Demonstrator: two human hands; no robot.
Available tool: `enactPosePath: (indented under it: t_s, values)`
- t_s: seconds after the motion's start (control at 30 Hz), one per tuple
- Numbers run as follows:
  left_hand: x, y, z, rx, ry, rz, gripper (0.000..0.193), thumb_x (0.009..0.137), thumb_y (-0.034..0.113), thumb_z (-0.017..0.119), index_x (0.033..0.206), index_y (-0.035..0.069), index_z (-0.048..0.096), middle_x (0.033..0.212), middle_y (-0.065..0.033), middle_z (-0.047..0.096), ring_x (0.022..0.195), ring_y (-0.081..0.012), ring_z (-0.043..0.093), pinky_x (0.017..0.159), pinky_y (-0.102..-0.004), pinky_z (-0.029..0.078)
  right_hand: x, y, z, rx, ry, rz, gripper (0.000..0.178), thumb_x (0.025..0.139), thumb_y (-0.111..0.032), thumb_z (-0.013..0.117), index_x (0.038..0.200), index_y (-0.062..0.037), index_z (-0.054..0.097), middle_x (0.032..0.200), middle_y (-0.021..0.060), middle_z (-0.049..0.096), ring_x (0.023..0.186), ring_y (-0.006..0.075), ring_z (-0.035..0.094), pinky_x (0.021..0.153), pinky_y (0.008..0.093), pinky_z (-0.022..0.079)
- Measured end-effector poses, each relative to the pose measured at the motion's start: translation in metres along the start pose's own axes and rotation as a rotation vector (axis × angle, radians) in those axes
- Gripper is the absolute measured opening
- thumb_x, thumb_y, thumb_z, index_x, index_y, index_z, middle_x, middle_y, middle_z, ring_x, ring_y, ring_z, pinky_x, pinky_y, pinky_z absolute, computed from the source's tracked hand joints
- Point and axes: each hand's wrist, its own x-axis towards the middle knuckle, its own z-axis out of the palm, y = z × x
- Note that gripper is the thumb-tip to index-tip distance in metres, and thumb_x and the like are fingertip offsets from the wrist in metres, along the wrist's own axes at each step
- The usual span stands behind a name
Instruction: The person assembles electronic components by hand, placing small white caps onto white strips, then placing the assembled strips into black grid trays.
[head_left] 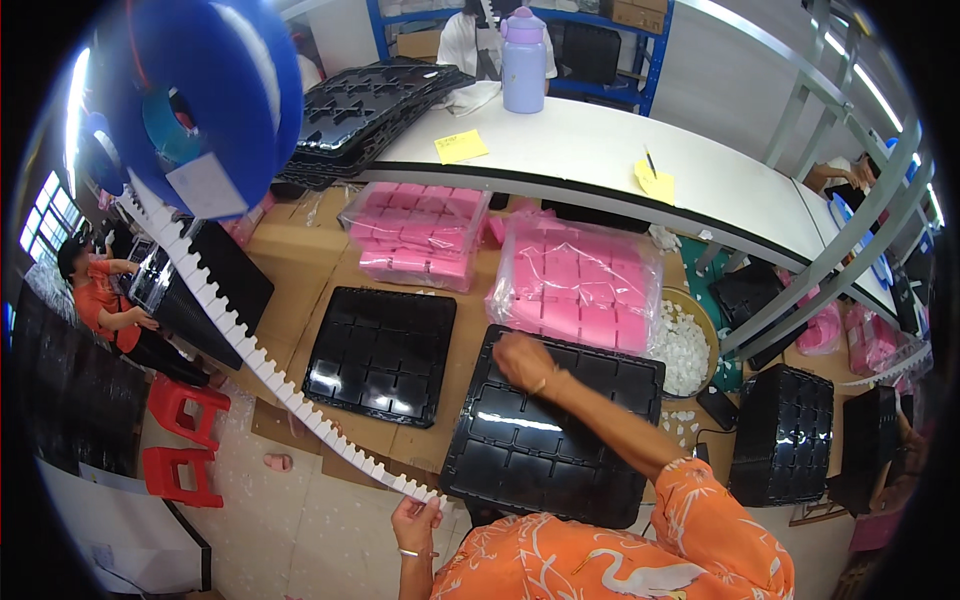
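Watching from my remote station through the head camera, I see the left hand (416, 524) at the lower edge, its thumb and fingers pinched narrow on the end of a white toothed strip (262, 365). The strip descends in a long curve from the upper left, where a blue reel (245, 110) hangs; I cannot tell where its upper end is attached. The right hand (525, 362) lies over the upper left part of a large black tray (540, 450), directly before the wearer. Its fingers are curled inward, and I cannot tell whether they hold anything.

To the left, apart from this tray, a smaller black tray (380, 355) lies flat on the brown cardboard (285, 255). Beyond the large tray sits a clear-wrapped pack of pink blocks (580, 275), with a smaller pink pack (420, 235) to its left. At the right of the wrapped blocks stands a round bowl (704, 308) filled with small white pieces (684, 355); similar pieces lie scattered below it. Farther back, a white table (590, 130) bears a lavender bottle (524, 70), two yellow notes and, at its left end, stacked black trays (380, 100).
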Motion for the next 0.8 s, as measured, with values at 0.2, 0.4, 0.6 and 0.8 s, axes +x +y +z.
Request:
enactPosePath:
  t_s: [0.2,0.4,0.6,0.8]
  values:
    - [-0.010,0.014,0.020,-0.092,-0.054,-0.052,0.017,0.085,-0.004,0.068,0.100,-0.004,0.060,0.085,-0.0108,0.067,0.062,-0.0155,0.063,0.050,-0.0248,0.046,-0.089,-0.132,-0.026,0.783,-0.232,0.219,0.007,0.087,-0.003,0.060,0.093,-0.0041,0.056,0.077,0.0090,0.057,0.073,0.0204,0.058,0.068,0.0322,0.049]
    - [-0.017,0.029,0.036,-0.082,-0.191,-0.069,0.016,0.087,-0.001,0.069,0.100,-0.005,0.061,0.089,-0.0136,0.068,0.070,-0.0183,0.067,0.056,-0.0251,0.050,-0.115,-0.165,-0.033,0.941,-0.332,0.347,0.019,0.091,-0.009,0.062,0.108,-0.0008,0.061,0.084,0.0078,0.068,0.075,0.0142,0.065,0.069,0.0299,0.053]
    - [-0.027,0.033,0.041,-0.052,-0.256,-0.052,0.017,0.087,0.000,0.069,0.101,-0.005,0.061,0.090,-0.0136,0.069,0.072,-0.0184,0.069,0.058,-0.0255,0.053,-0.120,-0.169,-0.028,0.806,-0.218,0.232,0.015,0.088,-0.010,0.064,0.099,0.0009,0.065,0.084,0.0115,0.067,0.073,0.0204,0.066,0.068,0.0312,0.053]
    - [-0.037,0.037,0.044,-0.123,-0.220,-0.130,0.015,0.095,0.011,0.063,0.098,-0.003,0.060,0.084,-0.0129,0.069,0.064,-0.0189,0.068,0.050,-0.0252,0.052,-0.124,-0.180,-0.030,0.762,-0.259,0.211,0.013,0.085,-0.010,0.064,0.092,0.0011,0.063,0.080,0.0114,0.063,0.069,0.0216,0.063,0.063,0.0320,0.051]
